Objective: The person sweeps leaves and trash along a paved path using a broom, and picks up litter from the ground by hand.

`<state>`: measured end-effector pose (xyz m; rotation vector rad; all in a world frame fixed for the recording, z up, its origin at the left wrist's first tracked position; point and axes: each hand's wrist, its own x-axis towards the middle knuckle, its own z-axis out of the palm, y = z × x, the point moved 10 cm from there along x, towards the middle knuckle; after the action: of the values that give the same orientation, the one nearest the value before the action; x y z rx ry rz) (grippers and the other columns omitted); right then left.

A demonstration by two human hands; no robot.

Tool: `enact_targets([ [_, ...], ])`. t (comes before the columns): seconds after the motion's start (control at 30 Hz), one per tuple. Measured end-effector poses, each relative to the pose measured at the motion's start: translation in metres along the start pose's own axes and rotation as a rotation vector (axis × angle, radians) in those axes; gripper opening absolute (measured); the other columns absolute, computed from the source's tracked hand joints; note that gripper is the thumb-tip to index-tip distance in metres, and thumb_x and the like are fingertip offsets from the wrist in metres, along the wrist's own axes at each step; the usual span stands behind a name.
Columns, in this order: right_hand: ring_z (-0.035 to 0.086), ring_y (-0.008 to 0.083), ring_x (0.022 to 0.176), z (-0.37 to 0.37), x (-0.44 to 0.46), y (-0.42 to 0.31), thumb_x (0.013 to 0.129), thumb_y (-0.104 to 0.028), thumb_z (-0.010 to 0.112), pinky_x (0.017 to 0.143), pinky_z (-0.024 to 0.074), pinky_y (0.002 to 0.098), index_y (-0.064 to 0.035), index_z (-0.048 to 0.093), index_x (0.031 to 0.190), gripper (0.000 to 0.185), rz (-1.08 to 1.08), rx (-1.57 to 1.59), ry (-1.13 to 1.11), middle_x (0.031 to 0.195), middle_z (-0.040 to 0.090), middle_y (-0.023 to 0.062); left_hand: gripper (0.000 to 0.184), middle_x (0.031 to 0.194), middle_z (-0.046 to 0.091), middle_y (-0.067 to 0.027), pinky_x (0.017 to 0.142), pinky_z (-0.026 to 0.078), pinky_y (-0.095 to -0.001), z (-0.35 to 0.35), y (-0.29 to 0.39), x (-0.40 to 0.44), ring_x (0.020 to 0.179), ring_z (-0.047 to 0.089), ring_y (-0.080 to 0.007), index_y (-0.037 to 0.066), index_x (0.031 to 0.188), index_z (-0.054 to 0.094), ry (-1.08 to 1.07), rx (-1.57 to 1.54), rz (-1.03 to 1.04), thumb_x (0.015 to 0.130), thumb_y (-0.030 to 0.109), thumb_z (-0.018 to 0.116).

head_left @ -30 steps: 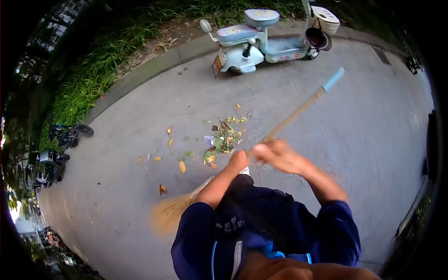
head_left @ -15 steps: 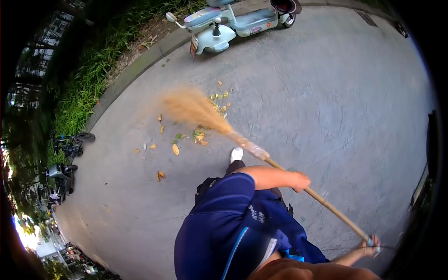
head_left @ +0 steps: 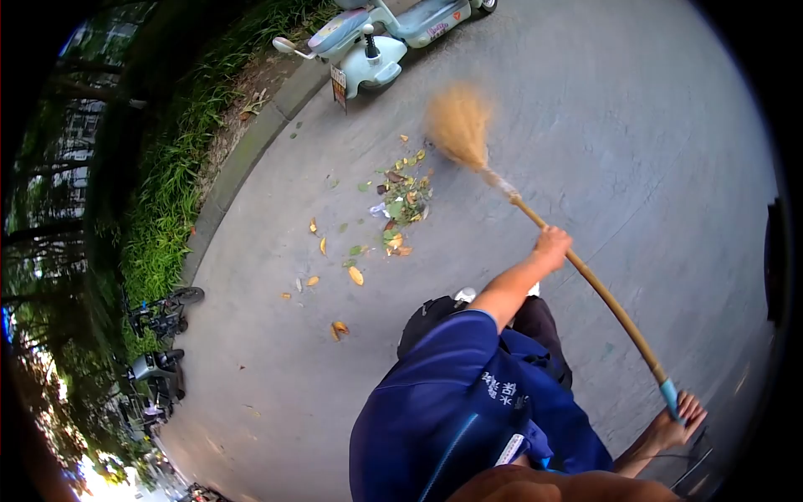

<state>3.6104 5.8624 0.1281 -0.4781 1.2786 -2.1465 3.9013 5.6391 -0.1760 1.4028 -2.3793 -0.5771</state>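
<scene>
- Gripping the broom [head_left: 615, 307] right of the leaf pile [head_left: 406, 201]: left hand [head_left: 552, 246] clamped on the handle, right hand [head_left: 682, 421] apart on its blue end.
- Beyond the pile, scooter [head_left: 376, 64]; plate [head_left: 338, 85] unreadable.
- Below it, shirt [head_left: 422, 368] with white characters [head_left: 503, 387].

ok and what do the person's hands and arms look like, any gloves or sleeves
The left hand and right hand are both gloveless. The left arm comes out of a short dark-blue sleeve with a thin light-blue edge; no watch shows on it. The right sleeve can't be made out.
</scene>
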Motion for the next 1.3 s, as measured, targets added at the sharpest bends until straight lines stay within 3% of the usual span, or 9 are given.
enact_targets([
  [0.27,0.032,0.0097,0.047,0.157,-0.146,0.126,0.090,-0.025,0.036,0.051,0.0324,0.0259,-0.0121,0.031,0.059,0.033,0.292,-0.162,-0.374,0.050,0.032,-0.0014,0.007,0.066,0.057,-0.0077,0.056,0.043,-0.0409,-0.052,-0.212,-0.284,0.066,0.056,-0.0270,0.010,0.060,0.056,0.050,0.136,-0.347,0.058,0.009,0.063],
  [0.43,0.038,0.0136,0.058,0.184,-0.260,0.201,0.088,-0.031,0.046,0.072,0.0380,0.0345,-0.0098,0.039,0.076,0.025,0.592,0.025,-0.712,0.062,0.033,-0.0001,0.006,0.077,0.061,-0.0074,0.075,0.041,-0.0427,-0.116,-0.313,-0.435,0.081,0.059,-0.0244,0.014,0.073,0.062,-0.244,0.453,-0.704,0.069,0.014,0.059],
  [0.57,0.039,0.0126,0.059,0.089,-0.209,0.202,0.089,-0.025,0.046,0.072,0.0415,0.0345,-0.0082,0.041,0.077,0.021,0.632,0.189,-0.285,0.066,0.035,0.0009,0.005,0.076,0.062,-0.0066,0.072,0.041,-0.0401,-0.107,-0.233,-0.409,0.079,0.060,-0.0236,0.013,0.070,0.062,-0.359,0.437,-0.512,0.066,0.015,0.060],
  [0.67,0.031,0.0070,0.049,-0.058,-0.130,0.161,0.088,-0.023,0.048,0.056,0.0344,0.0245,-0.0112,0.038,0.068,0.025,0.480,0.186,-0.107,0.053,0.028,-0.0047,0.007,0.070,0.061,-0.0083,0.068,0.042,-0.0397,-0.042,-0.123,-0.354,0.074,0.060,-0.0257,0.012,0.066,0.062,-0.317,0.239,-0.269,0.059,0.013,0.061],
  [0.77,0.029,0.0057,0.046,-0.218,-0.089,0.037,0.088,-0.021,0.046,0.048,0.0306,0.0219,-0.0136,0.033,0.063,0.029,0.190,0.099,0.034,0.052,0.026,-0.0048,0.029,0.074,0.062,-0.0082,0.063,0.046,-0.0417,0.027,0.033,-0.307,0.075,0.061,-0.0265,0.013,0.073,0.062,-0.355,0.017,0.037,0.064,0.041,0.067],
  [0.93,0.025,0.0097,0.048,-0.410,-0.146,-0.177,0.089,-0.020,0.042,0.050,0.0287,0.0238,-0.0133,0.027,0.060,0.034,-0.087,-0.024,0.318,0.053,0.023,-0.0020,0.027,0.068,0.061,-0.0112,0.058,0.048,-0.0421,0.090,0.257,-0.282,0.069,0.061,-0.0297,0.013,0.073,0.064,-0.478,-0.192,0.384,0.062,0.038,0.068],
  [1.07,0.026,0.0101,0.046,-0.437,-0.207,-0.227,0.091,-0.021,0.039,0.053,0.0286,0.0241,-0.0137,0.029,0.060,0.033,-0.152,0.021,0.522,0.051,0.026,-0.0018,0.015,0.072,0.062,-0.0092,0.067,0.046,-0.0405,0.131,0.308,-0.264,0.075,0.061,-0.0260,0.015,0.074,0.065,-0.376,-0.178,0.410,0.063,0.025,0.065],
  [1.2,0.024,0.0092,0.046,-0.342,-0.197,-0.225,0.093,-0.023,0.036,0.051,0.0262,0.0242,-0.0124,0.029,0.061,0.034,-0.212,-0.159,0.364,0.054,0.025,-0.0019,0.013,0.074,0.062,-0.0069,0.075,0.041,-0.0368,0.134,0.280,-0.270,0.081,0.059,-0.0236,0.015,0.073,0.065,-0.304,-0.232,0.226,0.061,0.019,0.063],
  [1.3,0.024,0.0068,0.045,-0.295,-0.155,-0.188,0.092,-0.016,0.039,0.049,0.0262,0.0215,-0.0125,0.030,0.061,0.032,-0.064,-0.124,0.156,0.052,0.023,-0.0036,0.011,0.070,0.062,-0.0073,0.065,0.045,-0.0400,0.120,0.229,-0.314,0.072,0.060,-0.0262,0.013,0.070,0.063,-0.242,-0.240,0.116,0.060,0.015,0.061],
])
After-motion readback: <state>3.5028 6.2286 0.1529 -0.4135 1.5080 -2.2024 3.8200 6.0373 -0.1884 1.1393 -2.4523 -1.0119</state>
